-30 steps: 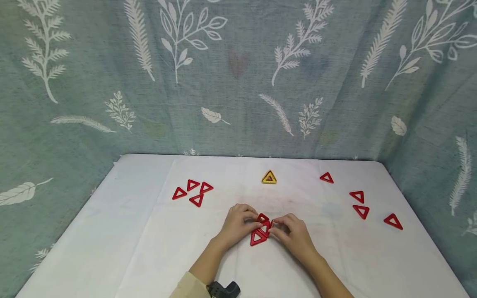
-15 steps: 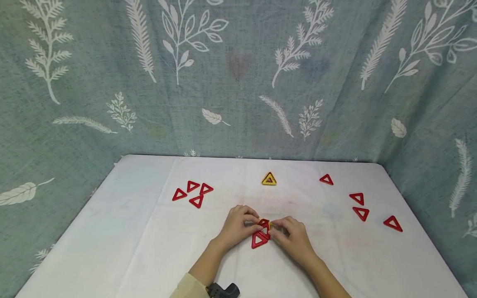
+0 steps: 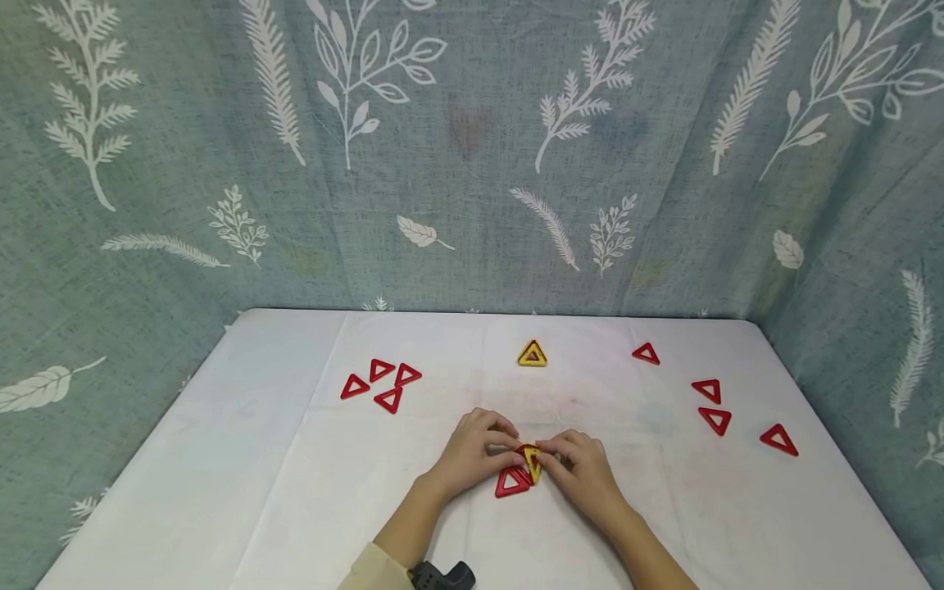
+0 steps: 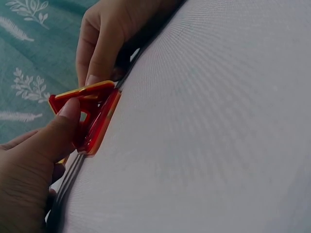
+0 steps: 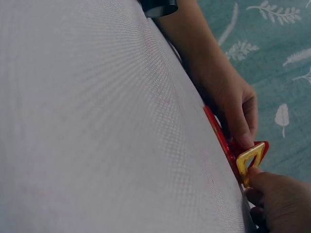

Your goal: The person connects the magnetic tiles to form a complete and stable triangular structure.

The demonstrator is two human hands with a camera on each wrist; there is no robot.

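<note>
In the head view a small cluster of triangular frame tiles lies between both hands at the near middle of the table. My left hand (image 3: 479,447) pinches a raised red triangle tile (image 4: 97,130), its thumb on the face in the left wrist view. Thumb and fingers of my right hand (image 3: 583,469) pinch a yellow triangle tile (image 5: 250,151), tilted up against the red one. A red triangle tile (image 3: 513,493) lies flat on the table just in front of the pair, joined at their edge. Fingers hide part of the raised tiles.
Several red triangle tiles (image 3: 380,371) lie grouped at the back left of the white table (image 3: 221,459). A yellow triangle tile (image 3: 532,363) sits at the back middle. More red triangle tiles (image 3: 714,421) are scattered at the right. A patterned green curtain (image 3: 472,246) surrounds the table.
The yellow tile at my right fingertips has tilted over toward the left, and its yellow face now shows. Both hands have stayed in nearly the same place.
</note>
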